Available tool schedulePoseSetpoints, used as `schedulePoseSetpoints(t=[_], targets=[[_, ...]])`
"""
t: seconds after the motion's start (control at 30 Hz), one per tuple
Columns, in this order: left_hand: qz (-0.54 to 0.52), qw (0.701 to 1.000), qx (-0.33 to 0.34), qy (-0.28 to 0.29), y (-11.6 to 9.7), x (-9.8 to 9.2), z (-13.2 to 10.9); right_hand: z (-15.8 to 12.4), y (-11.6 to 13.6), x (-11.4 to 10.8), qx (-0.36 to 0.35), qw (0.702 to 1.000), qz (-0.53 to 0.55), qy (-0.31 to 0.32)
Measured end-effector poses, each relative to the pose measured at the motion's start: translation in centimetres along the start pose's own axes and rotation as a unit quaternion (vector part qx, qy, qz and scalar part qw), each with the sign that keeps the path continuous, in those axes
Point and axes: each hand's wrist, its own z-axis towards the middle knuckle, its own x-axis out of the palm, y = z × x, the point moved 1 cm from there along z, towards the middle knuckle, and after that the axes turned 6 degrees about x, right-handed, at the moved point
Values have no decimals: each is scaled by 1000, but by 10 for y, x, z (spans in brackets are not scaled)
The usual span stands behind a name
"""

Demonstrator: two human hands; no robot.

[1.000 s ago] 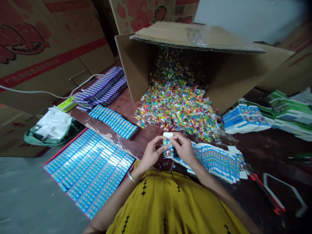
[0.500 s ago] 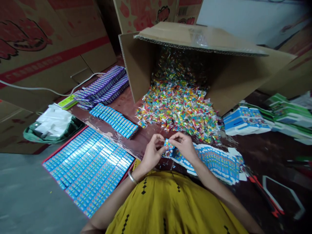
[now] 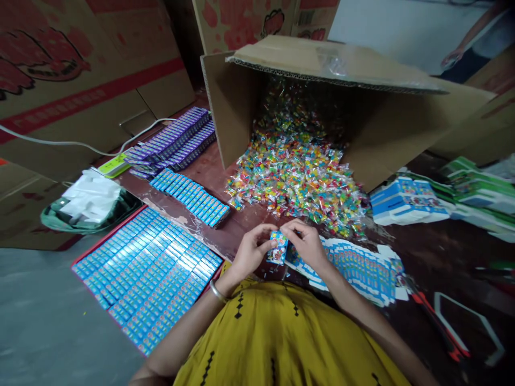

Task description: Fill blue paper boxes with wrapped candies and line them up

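Observation:
Between my hands is a small blue printed box [image 3: 277,249], upright with its picture side facing me. My left hand [image 3: 253,247] pinches its left side, thumb across the front. The fingers of my right hand [image 3: 306,242] are closed at its upper right corner. Just beyond lies a heap of clear-wrapped colourful candies [image 3: 298,177], spilling out of a cardboard carton [image 3: 386,128] on its side. Flat blue box blanks [image 3: 354,265] are fanned out beside my right forearm. To the left, a row of filled-looking blue boxes [image 3: 189,195] stands on the dark red table [image 3: 217,171].
A red-edged tray of blue boxes [image 3: 148,279] is at the left, near a green bag [image 3: 60,217]. Purple boxes [image 3: 173,139] stand behind. Red-handled scissors [image 3: 438,324] and blue stacks [image 3: 406,201] lie right. A person's arm [image 3: 475,32] shows at upper right.
The small box now shows more of its front between my fingers. My right hand has shifted slightly right. A person's arm has come into view at the upper right.

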Motion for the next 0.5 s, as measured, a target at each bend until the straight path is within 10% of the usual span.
schedulePoseSetpoints(t=[0.33, 0.5], targets=[[3, 998, -30, -62, 10, -7, 7, -10, -5, 16, -129, 965, -225, 41], [332, 932, 36, -142, 7, -42, 6, -7, -13, 2, -107, 959, -258, 46]])
